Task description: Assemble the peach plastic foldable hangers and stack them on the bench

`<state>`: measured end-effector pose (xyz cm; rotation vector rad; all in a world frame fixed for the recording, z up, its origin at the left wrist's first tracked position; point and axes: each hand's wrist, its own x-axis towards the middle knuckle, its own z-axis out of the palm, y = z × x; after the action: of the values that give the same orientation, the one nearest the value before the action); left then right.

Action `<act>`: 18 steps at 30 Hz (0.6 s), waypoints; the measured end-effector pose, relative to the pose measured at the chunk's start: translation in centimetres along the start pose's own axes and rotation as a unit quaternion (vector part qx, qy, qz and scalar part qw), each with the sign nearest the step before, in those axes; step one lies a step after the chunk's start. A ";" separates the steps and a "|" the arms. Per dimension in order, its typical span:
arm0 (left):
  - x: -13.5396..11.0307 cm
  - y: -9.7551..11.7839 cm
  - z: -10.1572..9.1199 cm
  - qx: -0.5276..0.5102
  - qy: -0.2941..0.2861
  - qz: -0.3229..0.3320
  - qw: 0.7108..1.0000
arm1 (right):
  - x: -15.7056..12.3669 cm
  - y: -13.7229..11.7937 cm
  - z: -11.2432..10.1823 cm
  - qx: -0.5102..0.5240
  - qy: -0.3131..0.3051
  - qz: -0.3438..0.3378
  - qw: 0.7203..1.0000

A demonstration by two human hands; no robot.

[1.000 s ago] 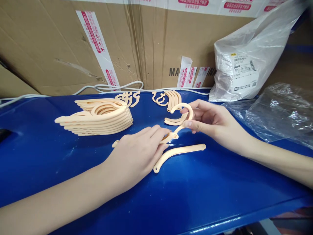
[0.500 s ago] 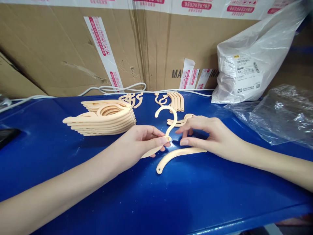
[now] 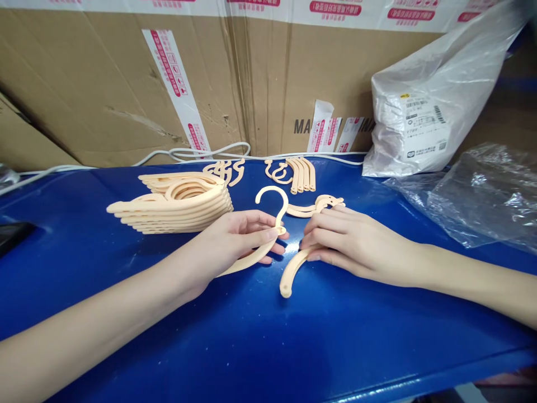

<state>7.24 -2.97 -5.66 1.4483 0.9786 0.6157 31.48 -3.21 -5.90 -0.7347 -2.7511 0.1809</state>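
Observation:
My left hand [image 3: 245, 238] pinches a cream hanger piece, a hook [image 3: 282, 204] joined to one curved arm [image 3: 247, 263], with the thumb at the joint. My right hand [image 3: 346, 240] has its fingers closed around a separate curved hanger arm [image 3: 293, 272], whose rounded end points toward me. A small gap lies between the two hands. Beyond the right hand are a few more cream hanger pieces [image 3: 302, 211], partly hidden by its fingers. Left of the hook sits a stack of cream folding hangers [image 3: 180, 210].
Loose hooks [image 3: 226, 169] and several curved arms [image 3: 302, 174] lie at the back of the blue table [image 3: 235, 347]. A white cable [image 3: 168, 154] runs along a cardboard box [image 3: 268, 84]. At right are a white plastic bag [image 3: 423, 106] and clear film [image 3: 482, 196].
My right hand has closed on the loose curved arm and shifted it slightly right. My left hand has moved the hook piece a little left and turned it.

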 end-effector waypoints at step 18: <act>-0.2 1.0 -0.1 -0.062 -0.010 -0.124 0.990 | -0.7 0.8 -0.5 -0.028 0.070 0.002 0.997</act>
<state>7.24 -3.01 -4.60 1.1979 1.0665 0.4696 32.60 -2.86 -5.78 -0.7385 -2.6312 0.0513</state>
